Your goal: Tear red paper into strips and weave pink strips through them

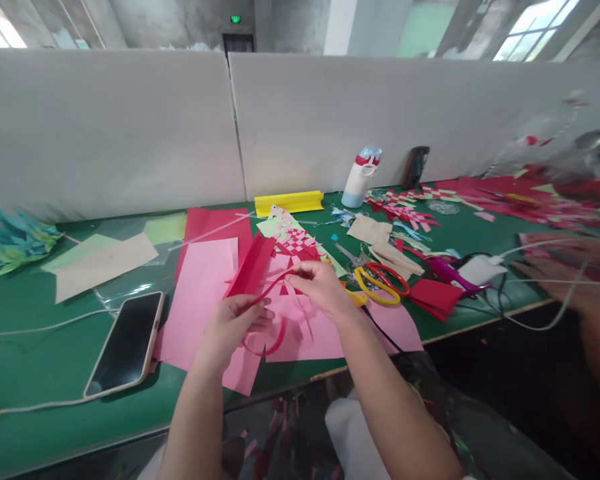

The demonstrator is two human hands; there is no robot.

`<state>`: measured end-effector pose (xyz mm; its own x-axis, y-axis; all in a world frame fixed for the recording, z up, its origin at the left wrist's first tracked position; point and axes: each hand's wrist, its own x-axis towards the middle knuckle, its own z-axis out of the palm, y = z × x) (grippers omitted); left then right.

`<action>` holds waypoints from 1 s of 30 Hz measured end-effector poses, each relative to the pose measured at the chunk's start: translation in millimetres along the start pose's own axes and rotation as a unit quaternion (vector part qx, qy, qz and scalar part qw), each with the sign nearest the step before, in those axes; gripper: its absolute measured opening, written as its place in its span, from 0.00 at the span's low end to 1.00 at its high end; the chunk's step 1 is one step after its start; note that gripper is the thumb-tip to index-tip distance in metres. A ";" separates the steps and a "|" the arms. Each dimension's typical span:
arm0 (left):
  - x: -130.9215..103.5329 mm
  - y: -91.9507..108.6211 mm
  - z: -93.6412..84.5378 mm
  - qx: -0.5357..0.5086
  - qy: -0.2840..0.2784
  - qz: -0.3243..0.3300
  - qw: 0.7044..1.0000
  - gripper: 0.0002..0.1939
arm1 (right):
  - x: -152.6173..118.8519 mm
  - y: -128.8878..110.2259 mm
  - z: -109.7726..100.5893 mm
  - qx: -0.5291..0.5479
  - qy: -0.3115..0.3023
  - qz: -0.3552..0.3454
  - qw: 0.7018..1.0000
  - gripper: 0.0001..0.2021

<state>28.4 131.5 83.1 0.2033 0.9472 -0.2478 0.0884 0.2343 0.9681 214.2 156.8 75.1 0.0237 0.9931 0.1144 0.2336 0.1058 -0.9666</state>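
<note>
A narrow red paper strip stretches between my two hands above the pink paper sheets. My left hand pinches it near its middle, and its loose end curls down below the fingers. At the other end, my right hand grips the strip between thumb and fingers. A thin pink strip dangles beneath the right hand; whether that hand holds it I cannot tell. Just behind lies a folded red sheet, with a woven pink and red paper piece beyond it.
Scissors with yellow and red handles lie right of my hands. A phone rests at left, and a bottle stands by the white partition. Cables cross the right side, near another person's hand.
</note>
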 end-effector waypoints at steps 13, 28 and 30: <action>-10.0 1.5 -33.9 -0.054 -0.135 -0.044 0.988 0.15 | 8.8 8.6 -35.4 0.228 0.039 0.126 0.965 0.16; -14.1 -3.7 -55.6 -0.023 -0.050 -0.079 0.995 0.12 | 17.3 28.9 -71.6 0.093 0.277 0.094 0.952 0.09; -13.1 -4.7 -53.3 -0.028 -0.036 -0.073 0.996 0.16 | 14.8 25.9 -68.0 0.020 0.326 0.043 0.944 0.08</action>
<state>-26.7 129.7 83.7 0.2617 0.8844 -0.3865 0.0685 0.3824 0.9214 286.7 170.9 67.3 0.6377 0.7576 0.1393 0.1667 0.0409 -0.9852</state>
